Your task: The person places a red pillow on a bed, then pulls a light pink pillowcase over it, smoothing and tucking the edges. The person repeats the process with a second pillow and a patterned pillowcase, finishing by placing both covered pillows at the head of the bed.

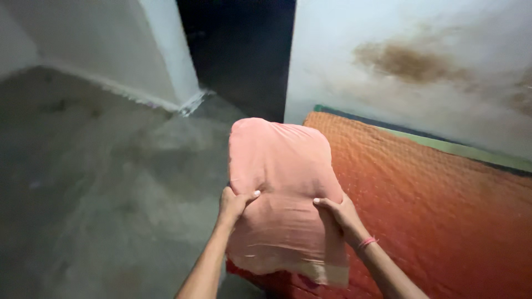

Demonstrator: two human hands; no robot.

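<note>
Above orange mattress (443, 221): both hands grip pink pillow (280, 166), long axis pointing away.

The orange quilt (443, 221) runs off the right and bottom edges. The pink pillow (280, 188) conceals the quilt's near-left corner. The dark doorway (238, 50) interior is indiscernible.

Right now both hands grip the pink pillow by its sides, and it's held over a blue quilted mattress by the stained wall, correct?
Not quite: the mattress is orange, not blue, as the head view shows. The rest holds: the left hand and the right hand grip the pink pillow by its sides, beside the stained wall.
</note>
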